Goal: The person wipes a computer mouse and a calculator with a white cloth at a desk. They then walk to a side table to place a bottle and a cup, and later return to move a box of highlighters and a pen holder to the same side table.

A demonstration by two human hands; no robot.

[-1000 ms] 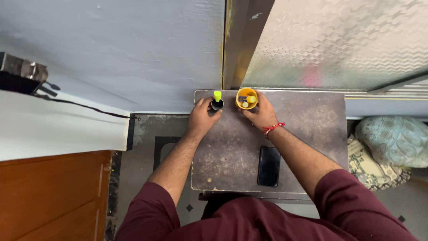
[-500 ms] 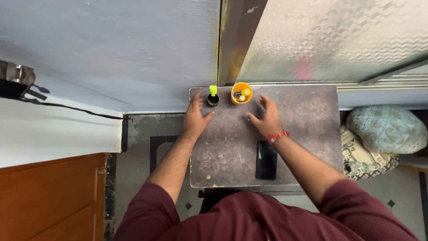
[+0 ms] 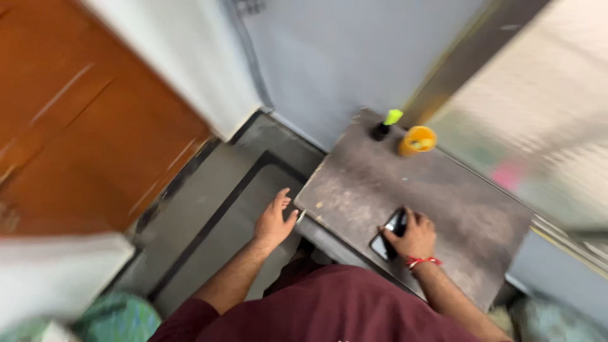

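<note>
A: We see our right hand (image 3: 415, 236) resting on the black phone (image 3: 391, 233) at the near edge of the tabletop (image 3: 443, 190). Its fingers lie over the right end of the phone; with the picture this blurred we cannot tell whether they have closed round it or merely press on it.

B: And our left hand (image 3: 273, 221) is off the tabletop, just beside its near left corner, above the grey floor (image 3: 209, 215). Its fingers are spread wide and hold nothing.

A: So we judge the step in hand to be taking hold of the phone. A lift would call for the fingers to curl under its edge, since it lies flat on the surface.

B: As for containers, we count two at the far left corner, well apart from both hands. The yellow cup (image 3: 417, 140) stands upright with a few small pieces inside, yellowish and pale, too blurred to name.

A: Just to its left is the small black holder (image 3: 380, 132), with a bright green marker (image 3: 393, 116) standing in it and leaning a little to the right.

B: Beyond them are the grey wall (image 3: 342, 57) and a frosted pane (image 3: 544, 107); an orange-brown door (image 3: 82, 120) stands at far left.
</note>
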